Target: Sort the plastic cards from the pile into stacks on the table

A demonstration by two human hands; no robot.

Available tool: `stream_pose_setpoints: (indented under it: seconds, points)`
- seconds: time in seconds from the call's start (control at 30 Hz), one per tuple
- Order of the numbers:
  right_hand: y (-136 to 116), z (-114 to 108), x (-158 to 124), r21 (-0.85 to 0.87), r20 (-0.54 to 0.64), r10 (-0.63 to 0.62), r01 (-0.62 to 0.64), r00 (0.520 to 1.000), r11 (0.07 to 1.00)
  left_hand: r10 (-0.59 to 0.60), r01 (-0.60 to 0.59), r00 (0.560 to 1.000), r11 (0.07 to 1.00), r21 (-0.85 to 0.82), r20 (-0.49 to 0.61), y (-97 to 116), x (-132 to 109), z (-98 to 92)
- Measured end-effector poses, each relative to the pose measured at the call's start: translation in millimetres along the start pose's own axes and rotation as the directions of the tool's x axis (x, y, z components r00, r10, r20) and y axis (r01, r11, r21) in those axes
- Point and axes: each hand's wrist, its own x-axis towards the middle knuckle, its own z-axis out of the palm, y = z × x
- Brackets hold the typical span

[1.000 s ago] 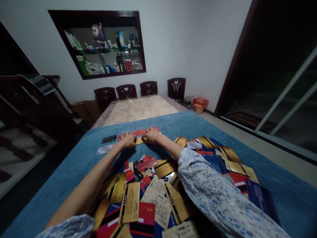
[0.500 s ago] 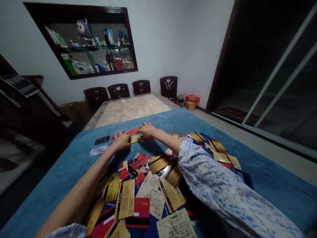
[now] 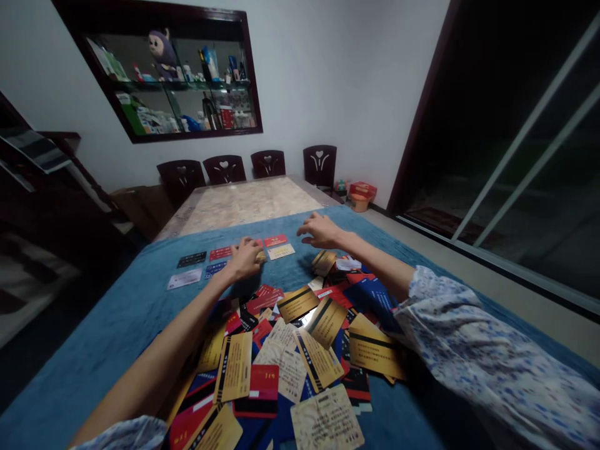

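The left hand (image 3: 245,259), bent, touches a gold card (image 3: 261,257); I cannot tell whether it grips. The right hand (image 3: 320,231), fingers loosely parted, hovers over blue cloth (image 3: 288,275).

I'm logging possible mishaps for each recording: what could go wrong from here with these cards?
The left hand is at a gold card beside the cream card; a slip might knock their row crooked.

The loose right sleeve is close to the heap of cards and could drag some along if the arm moves.

Cards in that heap overlap at odd angles, so pulling one out may shift its neighbours.
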Motion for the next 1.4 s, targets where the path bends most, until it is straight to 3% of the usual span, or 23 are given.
stream_pose_setpoints:
  seconds: [0.27, 0.53, 0.7, 0.97, 1.07, 1.2, 1.4]
  points:
    - [35, 14, -51, -0.017, -0.023, 0.06, -0.061, 0.998, 0.998, 0.159, -0.163, 0.986, 0.983, -0.087, -0.052, 51, 0, -9.5]
    - [56, 33, -92, 0.027, -0.025, 0.094, -0.093, 0.995, 0.995, 0.327, -0.331, 0.944, 0.929, -0.166, -0.052, 110, -5, -16.5]
    - [67, 40, -106, 0.037, -0.01, 0.12, -0.12, 0.993, 0.992, 0.477, -0.481, 0.876, 0.852, -0.208, -0.07, 148, -3, -12.1]
    - [84, 45, -143, 0.044, -0.04, 0.124, -0.122, 0.992, 0.992, 0.721, -0.72, 0.688, 0.666, -0.194, -0.079, 200, -5, -3.3]
    - [86, 48, -160, 0.064, -0.054, 0.124, -0.12, 0.991, 0.991, 0.771, -0.766, 0.637, 0.627, -0.143, -0.028, 210, -7, 1.9]
    - [86, 52, -171, 0.068, -0.062, 0.134, -0.13, 0.989, 0.989, 0.792, -0.787, 0.61, 0.611, -0.084, 0.033, 212, -9, 7.3]
    - [81, 53, -166, 0.103, -0.051, 0.102, -0.096, 0.993, 0.99, 0.769, -0.77, 0.638, 0.638, -0.005, 0.035, 198, -6, 6.1]
